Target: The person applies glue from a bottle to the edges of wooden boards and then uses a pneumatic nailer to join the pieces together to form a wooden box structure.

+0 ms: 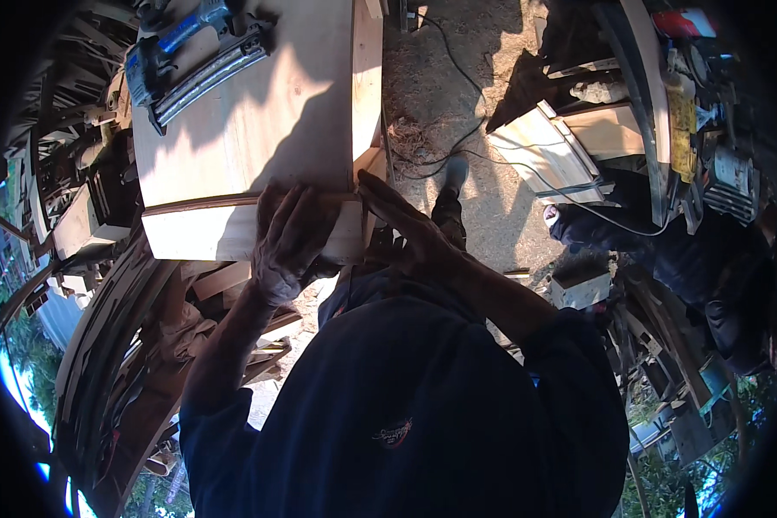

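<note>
A pale wooden box (242,121) with a broad flat top lies in front of me, partly in shade. A separate-looking board (190,233) runs across its near end, below a thin dark seam. My left hand (289,237) is closed over this board towards its right end, fingertips bent over the seam; its thumb is hard to make out in shadow. With fingers stretched out, my right hand (410,226) touches the box's near right corner. On the far left of the top rests a blue and grey nail gun (194,56), out of both hands.
Right of the box, a black hose (470,78) crosses the dirt floor (514,190). Another pale wooden box (548,155) stands there, near a person in dark clothes (708,268). Stacked wood strips (112,345) crowd my left; a yellow container (682,129) stands far right.
</note>
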Available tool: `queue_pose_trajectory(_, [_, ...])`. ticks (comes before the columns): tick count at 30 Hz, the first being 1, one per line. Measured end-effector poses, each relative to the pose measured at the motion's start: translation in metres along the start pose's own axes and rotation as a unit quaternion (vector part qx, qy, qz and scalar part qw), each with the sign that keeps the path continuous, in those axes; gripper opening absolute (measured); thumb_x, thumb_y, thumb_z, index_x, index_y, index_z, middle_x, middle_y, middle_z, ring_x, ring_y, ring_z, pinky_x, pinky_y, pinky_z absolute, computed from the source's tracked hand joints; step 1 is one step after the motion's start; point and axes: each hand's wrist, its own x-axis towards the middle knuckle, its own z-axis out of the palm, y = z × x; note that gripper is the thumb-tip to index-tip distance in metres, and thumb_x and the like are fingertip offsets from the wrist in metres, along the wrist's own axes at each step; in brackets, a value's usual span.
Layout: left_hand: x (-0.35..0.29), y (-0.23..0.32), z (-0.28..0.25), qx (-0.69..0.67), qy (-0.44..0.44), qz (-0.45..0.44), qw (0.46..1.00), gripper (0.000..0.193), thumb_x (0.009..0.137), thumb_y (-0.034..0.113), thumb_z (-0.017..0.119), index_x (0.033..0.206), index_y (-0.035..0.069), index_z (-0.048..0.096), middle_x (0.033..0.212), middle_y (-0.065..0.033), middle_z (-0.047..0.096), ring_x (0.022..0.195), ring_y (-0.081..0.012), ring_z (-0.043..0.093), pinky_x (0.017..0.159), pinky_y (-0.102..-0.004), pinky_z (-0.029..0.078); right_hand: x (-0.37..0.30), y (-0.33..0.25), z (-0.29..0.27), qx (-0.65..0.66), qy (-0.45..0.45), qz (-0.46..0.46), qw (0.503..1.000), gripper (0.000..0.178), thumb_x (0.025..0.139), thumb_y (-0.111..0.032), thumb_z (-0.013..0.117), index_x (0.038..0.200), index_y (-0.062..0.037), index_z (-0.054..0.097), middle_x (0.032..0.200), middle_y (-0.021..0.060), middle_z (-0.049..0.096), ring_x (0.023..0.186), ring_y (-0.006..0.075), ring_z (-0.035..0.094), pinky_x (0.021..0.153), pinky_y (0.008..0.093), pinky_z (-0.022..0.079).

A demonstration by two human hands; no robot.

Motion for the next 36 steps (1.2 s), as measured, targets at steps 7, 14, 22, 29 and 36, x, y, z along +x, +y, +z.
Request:
queue_pose_trajectory(7, [0.000, 0.000, 0.003, -0.003, 0.016, 0.011, 1.000, 0.077, 0.087, 0.069, 0.052, 0.139, 0.013, 0.062, 0.145, -0.0222, 0.051, 0.132, -0.0426, 0.051, 0.115, -0.0648, 0.031, -0.003, -0.003, 0.002, 0.017, 0.003, 0.020, 1.000, 0.100, 0.076, -0.015, 0.088, 0.158, -0.0036, 0.033, 0.165, 0.0233, 0.025, 0.152, 0.0378, 0.029, 0.122, 0.0476, 0.033])
queue_pose_trajectory(14, [0.004, 0.002, -0.003, 0.011, 0.003, -0.003, 1.000, 0.082, 0.083, 0.071, 0.054, 0.141, 0.014, 0.060, 0.146, -0.0225, 0.050, 0.134, -0.0418, 0.049, 0.117, -0.0635, 0.030, -0.008, -0.020, 0.045, -0.010, 0.124, 0.094, 0.988, 0.084, 0.087, -0.018, 0.080, 0.153, 0.0074, 0.034, 0.162, 0.0287, 0.028, 0.152, 0.0402, 0.028, 0.120, 0.0476, 0.034])
queue_pose_trajectory(22, [0.000, 0.003, -0.004, -0.010, -0.018, -0.023, 1.000, 0.083, 0.082, 0.074, 0.054, 0.141, 0.016, 0.060, 0.148, -0.0206, 0.050, 0.136, -0.0407, 0.048, 0.117, -0.0626, 0.029, -0.008, -0.024, 0.052, -0.011, 0.166, 0.139, 0.976, 0.071, 0.096, -0.012, 0.067, 0.153, 0.0115, 0.031, 0.159, 0.0327, 0.031, 0.150, 0.0438, 0.031, 0.119, 0.0480, 0.035])
queue_pose_trajectory(29, [-0.005, -0.004, 0.003, 0.002, -0.003, 0.000, 1.000, 0.080, 0.080, 0.070, 0.063, 0.137, 0.014, 0.062, 0.145, -0.0189, 0.051, 0.133, -0.0386, 0.050, 0.114, -0.0605, 0.035, -0.010, -0.023, 0.063, -0.070, 0.155, 0.120, 0.978, 0.070, 0.099, -0.016, 0.064, 0.151, 0.0152, 0.028, 0.157, 0.0354, 0.032, 0.147, 0.0456, 0.035, 0.113, 0.0465, 0.043])
queue_pose_trajectory(36, [-0.005, -0.001, -0.001, -0.028, 0.002, -0.008, 1.000, 0.080, 0.079, 0.067, 0.063, 0.143, 0.020, 0.056, 0.152, -0.0178, 0.045, 0.137, -0.0397, 0.047, 0.116, -0.0628, 0.030, 0.003, -0.035, 0.052, 0.074, 0.160, 0.234, 0.956, 0.076, 0.097, -0.022, 0.068, 0.152, 0.0124, 0.028, 0.155, 0.0347, 0.035, 0.147, 0.0455, 0.035, 0.116, 0.0470, 0.039])
